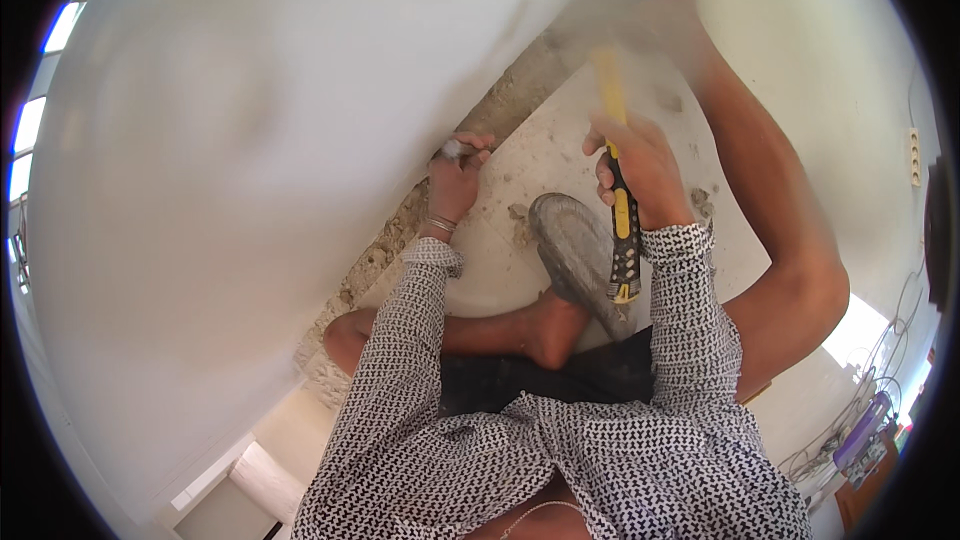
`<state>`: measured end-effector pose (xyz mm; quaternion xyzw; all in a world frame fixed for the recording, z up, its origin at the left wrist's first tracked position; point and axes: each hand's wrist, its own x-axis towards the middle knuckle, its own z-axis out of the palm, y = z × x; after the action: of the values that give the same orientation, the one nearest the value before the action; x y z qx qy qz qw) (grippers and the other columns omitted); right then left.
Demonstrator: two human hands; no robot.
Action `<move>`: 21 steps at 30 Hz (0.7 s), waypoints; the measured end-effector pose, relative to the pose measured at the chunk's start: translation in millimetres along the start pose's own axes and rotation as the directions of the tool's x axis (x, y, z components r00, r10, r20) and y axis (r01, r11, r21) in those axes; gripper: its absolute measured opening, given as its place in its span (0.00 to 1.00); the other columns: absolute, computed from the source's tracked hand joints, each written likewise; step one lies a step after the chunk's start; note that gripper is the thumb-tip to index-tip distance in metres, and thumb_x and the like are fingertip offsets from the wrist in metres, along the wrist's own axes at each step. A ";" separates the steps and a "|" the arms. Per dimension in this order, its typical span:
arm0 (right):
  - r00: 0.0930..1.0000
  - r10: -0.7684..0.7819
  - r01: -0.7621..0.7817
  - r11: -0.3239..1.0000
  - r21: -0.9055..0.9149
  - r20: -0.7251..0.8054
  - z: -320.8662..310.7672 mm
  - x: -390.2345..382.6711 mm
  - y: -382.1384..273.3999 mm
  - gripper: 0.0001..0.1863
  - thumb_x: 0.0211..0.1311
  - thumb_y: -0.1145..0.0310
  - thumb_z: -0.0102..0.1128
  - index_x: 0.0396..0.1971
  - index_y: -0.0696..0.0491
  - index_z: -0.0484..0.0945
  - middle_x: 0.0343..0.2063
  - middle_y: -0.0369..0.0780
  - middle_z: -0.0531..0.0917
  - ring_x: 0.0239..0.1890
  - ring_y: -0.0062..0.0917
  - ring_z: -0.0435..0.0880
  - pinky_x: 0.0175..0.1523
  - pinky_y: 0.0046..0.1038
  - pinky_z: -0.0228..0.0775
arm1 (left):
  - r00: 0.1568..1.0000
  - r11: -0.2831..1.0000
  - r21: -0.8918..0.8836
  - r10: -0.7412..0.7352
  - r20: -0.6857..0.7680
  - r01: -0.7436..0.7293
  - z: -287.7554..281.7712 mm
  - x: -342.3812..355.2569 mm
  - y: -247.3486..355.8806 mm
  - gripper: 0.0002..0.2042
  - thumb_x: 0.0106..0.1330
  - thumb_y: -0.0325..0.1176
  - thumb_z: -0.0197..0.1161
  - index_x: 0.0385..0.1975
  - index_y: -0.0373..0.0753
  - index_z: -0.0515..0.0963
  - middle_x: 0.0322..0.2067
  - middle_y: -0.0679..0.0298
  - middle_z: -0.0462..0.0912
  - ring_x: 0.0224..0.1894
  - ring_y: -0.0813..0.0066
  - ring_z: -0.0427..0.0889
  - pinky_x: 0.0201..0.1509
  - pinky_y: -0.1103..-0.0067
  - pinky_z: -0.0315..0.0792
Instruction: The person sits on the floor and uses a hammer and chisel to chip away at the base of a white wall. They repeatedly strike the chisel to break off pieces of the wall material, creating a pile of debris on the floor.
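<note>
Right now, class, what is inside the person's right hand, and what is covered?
The right hand is closed around a black-and-yellow tool handle, which sticks out both ways, its far end blurred. The side against the palm is covered and cannot be seen.

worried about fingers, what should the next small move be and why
Perhaps ease the left hand back along the pale piece it grips: its fingers curl beside the exposed end, and the right hand holds a hammer, its head blurred.

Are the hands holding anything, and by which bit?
The right hand grips a yellow-and-black tool partway along its handle. The left hand holds a greyish thing; its kind and held part are unclear.
</note>
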<state>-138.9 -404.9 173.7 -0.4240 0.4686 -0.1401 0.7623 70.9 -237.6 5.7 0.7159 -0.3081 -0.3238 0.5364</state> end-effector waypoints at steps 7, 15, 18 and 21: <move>1.000 -0.015 0.015 1.000 -0.014 -0.006 -2.0 0.6 -1.8 0.15 0.71 0.59 0.59 0.34 0.58 0.75 0.27 0.36 0.77 0.15 0.14 0.72 0.15 0.21 0.64 | 0.957 0.944 0.222 0.273 -0.102 -0.246 -6.3 4.1 5.6 0.08 0.67 0.16 0.60 0.42 0.36 0.77 0.48 0.56 0.87 0.50 0.67 0.86 0.54 0.73 0.80; 0.999 -0.035 0.035 0.998 -0.060 -0.011 3.2 -4.4 -6.1 0.16 0.70 0.58 0.59 0.30 0.57 0.74 0.26 0.36 0.77 0.14 0.14 0.71 0.14 0.20 0.63 | 0.935 0.960 0.182 0.256 -0.246 -0.215 8.3 9.6 8.2 0.10 0.66 0.17 0.61 0.46 0.34 0.79 0.47 0.56 0.87 0.48 0.66 0.86 0.54 0.72 0.80; 0.998 -0.067 0.066 0.988 -0.137 -0.002 3.8 -3.9 -4.4 0.17 0.71 0.58 0.58 0.31 0.58 0.75 0.22 0.35 0.77 0.15 0.15 0.72 0.16 0.22 0.64 | 0.909 0.915 0.330 0.325 -0.260 -0.233 10.6 7.4 9.2 0.11 0.66 0.20 0.64 0.46 0.37 0.81 0.44 0.54 0.88 0.45 0.63 0.87 0.49 0.71 0.80; 0.991 -0.135 0.130 0.947 -0.295 0.003 -1.0 -2.3 4.3 0.18 0.72 0.58 0.58 0.34 0.60 0.76 0.19 0.36 0.77 0.16 0.18 0.75 0.21 0.26 0.67 | 0.942 0.791 0.606 0.261 -0.211 -0.084 10.4 0.5 15.8 0.11 0.67 0.25 0.64 0.48 0.40 0.82 0.45 0.54 0.88 0.46 0.62 0.88 0.50 0.73 0.77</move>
<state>-141.7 -401.4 171.5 -0.5621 0.4611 -0.1234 0.6755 61.5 -247.6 18.7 0.8538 -0.3777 -0.0554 0.3538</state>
